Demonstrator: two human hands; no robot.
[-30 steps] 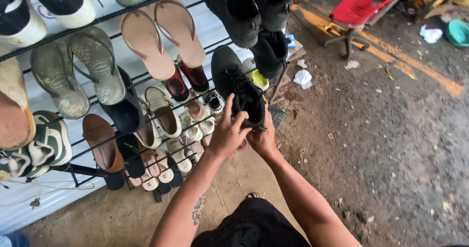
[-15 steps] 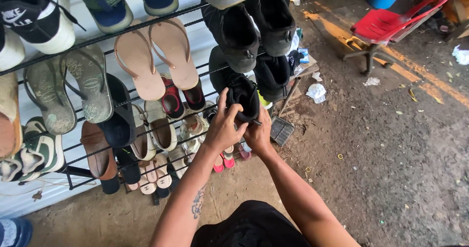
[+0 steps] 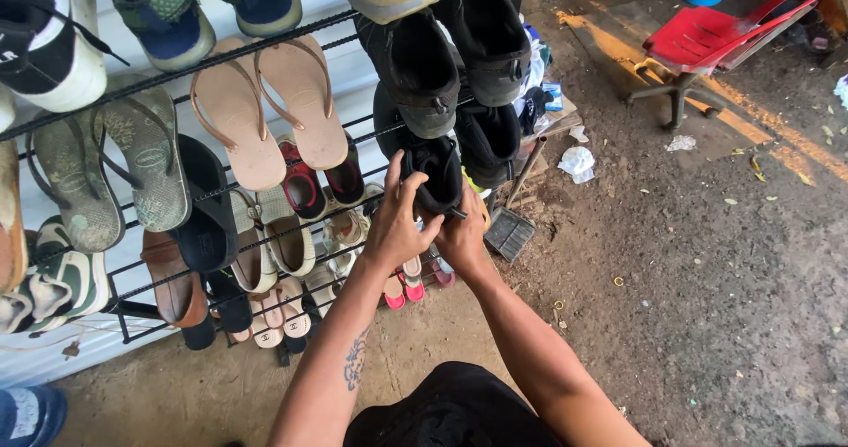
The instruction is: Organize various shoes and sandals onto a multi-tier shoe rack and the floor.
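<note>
Black shoe (image 3: 430, 169) in both hands' grip at rack (image 3: 221, 63) edge.

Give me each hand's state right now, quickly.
Left hand: closed on the heel of the black shoe, fingers over its top.
Right hand: gripping the same black shoe from below.

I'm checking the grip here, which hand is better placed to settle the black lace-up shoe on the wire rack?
Probably the left hand: its fingers wrap the black lace-up shoe at the collar, nearest the black wire shoe rack. The right hand only supports the heel from below.
</note>
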